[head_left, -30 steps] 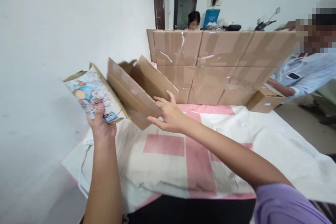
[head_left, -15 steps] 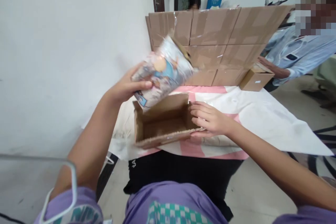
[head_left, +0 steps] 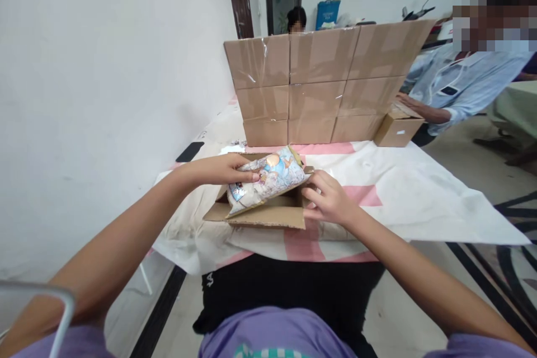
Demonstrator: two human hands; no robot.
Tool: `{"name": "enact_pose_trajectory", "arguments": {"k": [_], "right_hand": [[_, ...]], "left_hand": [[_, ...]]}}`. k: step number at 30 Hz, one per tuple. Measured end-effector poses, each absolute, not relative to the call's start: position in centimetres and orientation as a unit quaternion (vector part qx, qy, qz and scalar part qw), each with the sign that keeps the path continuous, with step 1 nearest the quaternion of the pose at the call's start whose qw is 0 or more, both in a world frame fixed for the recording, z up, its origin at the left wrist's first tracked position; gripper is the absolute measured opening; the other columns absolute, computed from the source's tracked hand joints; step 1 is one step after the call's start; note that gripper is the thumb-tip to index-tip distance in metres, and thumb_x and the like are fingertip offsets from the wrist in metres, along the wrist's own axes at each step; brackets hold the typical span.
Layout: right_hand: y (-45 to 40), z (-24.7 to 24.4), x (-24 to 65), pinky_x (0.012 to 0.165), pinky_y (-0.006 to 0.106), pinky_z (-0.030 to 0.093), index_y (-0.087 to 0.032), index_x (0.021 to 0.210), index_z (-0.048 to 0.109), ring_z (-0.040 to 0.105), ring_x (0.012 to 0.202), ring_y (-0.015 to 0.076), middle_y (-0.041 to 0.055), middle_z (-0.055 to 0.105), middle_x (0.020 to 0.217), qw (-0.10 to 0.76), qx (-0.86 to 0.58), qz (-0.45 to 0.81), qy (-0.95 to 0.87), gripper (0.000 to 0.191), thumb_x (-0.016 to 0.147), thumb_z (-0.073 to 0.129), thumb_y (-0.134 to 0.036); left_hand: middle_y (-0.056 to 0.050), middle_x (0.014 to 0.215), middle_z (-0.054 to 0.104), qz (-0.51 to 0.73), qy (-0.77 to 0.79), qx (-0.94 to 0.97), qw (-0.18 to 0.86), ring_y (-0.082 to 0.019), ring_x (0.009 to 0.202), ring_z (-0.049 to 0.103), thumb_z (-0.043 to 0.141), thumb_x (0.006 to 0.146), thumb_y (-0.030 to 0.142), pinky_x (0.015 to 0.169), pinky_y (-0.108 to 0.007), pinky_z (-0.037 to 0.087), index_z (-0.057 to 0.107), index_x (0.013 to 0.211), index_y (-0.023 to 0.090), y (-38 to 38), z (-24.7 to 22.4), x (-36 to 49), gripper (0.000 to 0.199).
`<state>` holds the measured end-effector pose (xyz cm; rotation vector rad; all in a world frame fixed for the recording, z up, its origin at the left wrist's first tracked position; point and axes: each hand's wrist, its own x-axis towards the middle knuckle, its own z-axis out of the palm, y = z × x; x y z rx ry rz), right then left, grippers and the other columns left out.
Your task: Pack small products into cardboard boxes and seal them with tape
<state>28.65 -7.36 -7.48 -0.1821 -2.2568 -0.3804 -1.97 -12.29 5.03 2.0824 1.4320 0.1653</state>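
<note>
A printed packet [head_left: 272, 176], pale with blue and tan cartoon artwork, lies tilted in the mouth of an open cardboard box [head_left: 268, 216]. My left hand [head_left: 235, 169] grips the packet's left end, thumb on top. The packet's right end is raised over the box's right side, and its lower left corner reaches the front flap. My right hand [head_left: 327, 197] holds the box's right end with bent fingers; some fingertips are hidden behind the cardboard. Much of the box's inside is covered by the packet.
A wall of taped cartons [head_left: 318, 102] stands at the table's back. Right of it, a co-worker [head_left: 457, 86] has a hand at a small carton [head_left: 398, 130]. A black phone [head_left: 190, 151] lies on the pink-and-white tablecloth [head_left: 419, 196], near the left wall. Another person's head shows behind the cartons.
My left hand has lowered the packet from above the box into its opening. The box's front flap now leans outward. My right hand stays at the box's right end.
</note>
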Motion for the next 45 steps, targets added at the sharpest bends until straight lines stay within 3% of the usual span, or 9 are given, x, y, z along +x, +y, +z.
{"name": "enact_pose_trajectory", "arguments": {"k": [6, 13, 21, 25, 30, 33, 36, 41, 45], "right_hand": [[-7.5, -8.9, 28.4, 0.075, 0.041, 0.048, -0.019, 0.084, 0.063, 0.049, 0.085, 0.0255, 0.009, 0.051, 0.082, 0.448, -0.062, -0.157, -0.878, 0.044, 0.103, 0.045, -0.055], [-7.7, -10.2, 28.3, 0.081, 0.047, 0.055, -0.021, 0.09, 0.064, 0.057, 0.094, 0.0291, 0.0092, 0.056, 0.084, 0.488, -0.069, -0.105, -0.864, 0.031, 0.097, 0.06, -0.051], [-8.1, -10.6, 27.5, 0.074, 0.041, 0.055, -0.023, 0.081, 0.056, 0.058, 0.089, 0.0251, 0.0085, 0.057, 0.089, 0.521, -0.114, -0.084, -0.842, 0.02, 0.091, 0.068, -0.036], [-7.9, -10.7, 27.8, 0.073, 0.041, 0.052, -0.022, 0.083, 0.057, 0.057, 0.087, 0.0242, 0.0078, 0.057, 0.089, 0.516, -0.15, -0.061, -0.841, 0.016, 0.09, 0.066, -0.033], [-7.0, -9.9, 28.8, 0.08, 0.045, 0.053, -0.024, 0.089, 0.06, 0.058, 0.088, 0.0247, 0.0068, 0.059, 0.091, 0.571, -0.188, 0.01, -0.799, 0.021, 0.089, 0.072, -0.041], [-6.6, -9.5, 28.1, 0.091, 0.047, 0.055, -0.026, 0.116, 0.057, 0.059, 0.108, 0.0279, 0.0115, 0.056, 0.113, 0.689, -0.22, 0.087, -0.685, 0.051, 0.086, 0.069, -0.065], [-6.9, -9.6, 26.5, 0.093, 0.046, 0.057, -0.025, 0.135, 0.046, 0.063, 0.113, 0.0281, 0.0139, 0.059, 0.121, 0.623, -0.184, 0.23, -0.724, 0.074, 0.086, 0.057, -0.08], [-8.6, -10.2, 25.0, 0.109, 0.054, 0.047, -0.025, 0.121, 0.063, 0.059, 0.125, 0.0297, 0.0133, 0.063, 0.128, 0.487, -0.213, 0.218, -0.819, 0.037, 0.094, 0.066, -0.05], [-9.4, -11.1, 23.9, 0.113, 0.057, 0.044, -0.028, 0.154, 0.031, 0.036, 0.148, 0.0314, 0.0175, 0.034, 0.156, 0.561, -0.346, 0.193, -0.726, 0.073, 0.09, 0.064, -0.042]], "left_hand": [[-0.003, 0.093, 0.075, 0.025, 0.514, 0.775, 0.368, -0.02, 0.084, 0.064, 0.063, 0.082, 0.072, 0.074, -0.026, 0.048, 0.074, 0.092, 0.019, -9.9, 2.7, -1.9, 0.055], [-0.008, 0.131, 0.072, 0.017, 0.497, 0.82, 0.284, -0.026, 0.112, 0.067, 0.045, 0.093, 0.067, 0.092, -0.03, 0.051, 0.072, 0.122, 0.021, -8.4, -1.0, -1.6, 0.061], [-0.01, 0.097, 0.079, -0.09, 0.482, 0.859, 0.15, -0.03, 0.09, 0.07, 0.06, 0.081, 0.037, 0.077, -0.035, 0.047, 0.075, 0.081, 0.022, -9.7, -4.5, -0.5, 0.021], [-0.015, 0.105, 0.077, -0.102, 0.488, 0.863, 0.08, -0.033, 0.094, 0.071, 0.061, 0.08, 0.034, 0.082, -0.039, 0.047, 0.077, 0.092, 0.022, -10.2, -3.6, 0.4, 0.023], [-0.009, 0.101, 0.077, 0.061, 0.481, 0.873, 0.055, -0.027, 0.089, 0.07, 0.049, 0.094, 0.062, 0.082, -0.037, 0.048, 0.075, 0.107, 0.024, -9.9, -1.2, -0.1, 0.047], [-0.009, 0.106, 0.075, 0.271, 0.442, 0.849, 0.099, -0.024, 0.099, 0.069, 0.031, 0.103, 0.052, 0.091, -0.036, 0.05, 0.072, 0.105, 0.022, -9.3, -1.7, -1.0, 0.051], [-0.013, 0.129, 0.068, 0.369, 0.389, 0.844, 0.022, -0.028, 0.123, 0.061, 0.037, 0.1, 0.044, 0.11, -0.045, 0.044, 0.072, 0.108, 0.02, -8.8, -3.2, -1.2, 0.043], [-0.012, 0.144, 0.063, 0.43, 0.459, 0.777, 0.004, -0.033, 0.134, 0.055, 0.044, 0.099, 0.042, 0.117, -0.053, 0.038, 0.07, 0.125, 0.021, -9.0, -2.6, -2.0, 0.042], [-0.009, 0.125, 0.075, 0.397, 0.503, 0.737, 0.216, -0.034, 0.121, 0.067, 0.041, 0.1, 0.061, 0.11, -0.049, 0.049, 0.075, 0.122, 0.026, -11.2, -0.7, -3.6, 0.053]]}}
